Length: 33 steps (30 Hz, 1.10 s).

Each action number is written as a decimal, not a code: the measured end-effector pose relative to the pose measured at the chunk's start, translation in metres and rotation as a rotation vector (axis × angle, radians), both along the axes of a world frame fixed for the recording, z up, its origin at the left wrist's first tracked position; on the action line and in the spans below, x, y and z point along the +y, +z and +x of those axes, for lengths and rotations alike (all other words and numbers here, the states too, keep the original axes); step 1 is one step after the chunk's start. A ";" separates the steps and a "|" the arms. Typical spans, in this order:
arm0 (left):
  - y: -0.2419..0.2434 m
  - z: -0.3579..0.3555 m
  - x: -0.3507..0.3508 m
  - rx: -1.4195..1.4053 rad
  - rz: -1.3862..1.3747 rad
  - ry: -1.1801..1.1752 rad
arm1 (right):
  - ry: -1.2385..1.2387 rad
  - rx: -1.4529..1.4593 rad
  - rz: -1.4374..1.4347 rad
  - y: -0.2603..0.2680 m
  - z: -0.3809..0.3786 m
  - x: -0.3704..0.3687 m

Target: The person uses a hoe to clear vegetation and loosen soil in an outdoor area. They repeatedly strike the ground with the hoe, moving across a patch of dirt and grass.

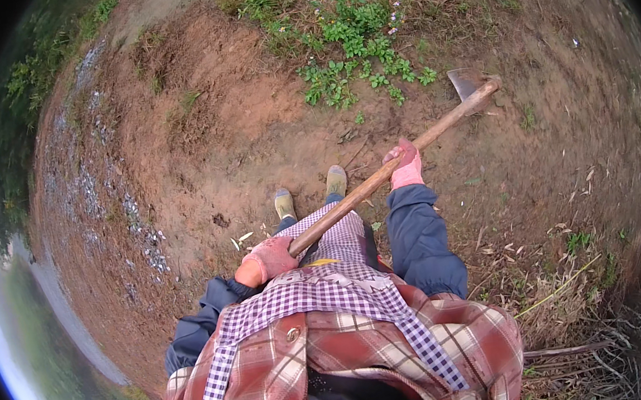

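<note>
I hold a hoe by its long wooden handle (361, 193), which slants across the front of my body. My left hand (272, 258), in a pink work glove, is closed around the butt end near my waist. Farther up the handle, my right hand (406, 163) grips it in a matching glove. The metal hoe blade (465, 83) is at the far end, to the right and ahead of my boots. From this view I cannot tell whether the blade touches the soil.
Leafy green weeds (359, 38) with small pale flowers grow ahead. Bare reddish soil (262, 89) surrounds my boots (336, 181). Grey gravel (142, 230) is scattered to the left. Dry branches (623, 344) and a long stick (570, 349) lie at lower right.
</note>
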State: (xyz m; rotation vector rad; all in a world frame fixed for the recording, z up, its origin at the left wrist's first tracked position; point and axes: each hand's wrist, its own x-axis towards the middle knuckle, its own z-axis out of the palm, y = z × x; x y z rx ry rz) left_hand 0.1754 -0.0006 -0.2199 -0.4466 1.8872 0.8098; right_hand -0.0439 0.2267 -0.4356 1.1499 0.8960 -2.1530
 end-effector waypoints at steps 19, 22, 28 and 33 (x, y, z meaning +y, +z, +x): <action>-0.029 0.000 -0.164 0.156 -0.210 -0.254 | -0.314 -0.176 0.099 -0.019 0.057 -0.130; -0.087 -0.056 -0.165 0.296 -0.085 -0.236 | -0.380 -0.072 0.131 -0.028 -0.002 -0.118; -0.076 -0.055 -0.272 0.162 -0.195 -0.298 | -0.367 -0.075 0.133 -0.030 0.029 -0.254; -0.007 0.008 -0.388 -0.174 -0.405 -0.316 | -0.321 -0.449 -0.193 -0.046 0.135 -0.396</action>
